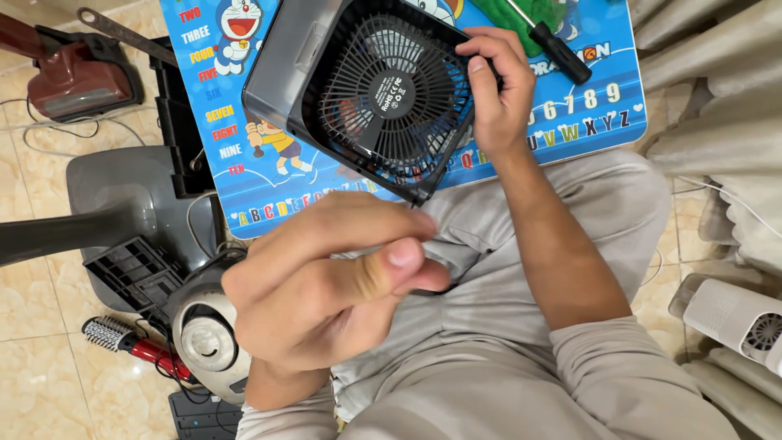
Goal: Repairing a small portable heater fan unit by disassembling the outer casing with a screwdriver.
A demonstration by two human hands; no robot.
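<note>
Blue picture tabletop (269,175) on lap | black fan (383,94) tilted at near edge, right hand (498,94) grip clamped on grille rim | left hand (326,281) grip pinched shut, contents unseen | best: steady fan | screwdriver (554,45) far edge.

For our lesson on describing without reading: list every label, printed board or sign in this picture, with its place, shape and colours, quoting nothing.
Round label: at the hub of the black fan grille, black with small pale print; the right hand has its grip on the grille's edge.
Printed children's board: flat under the fan, rectangular, blue with coloured letters, numerals and cartoon figures.
No screens or packages show.
</note>
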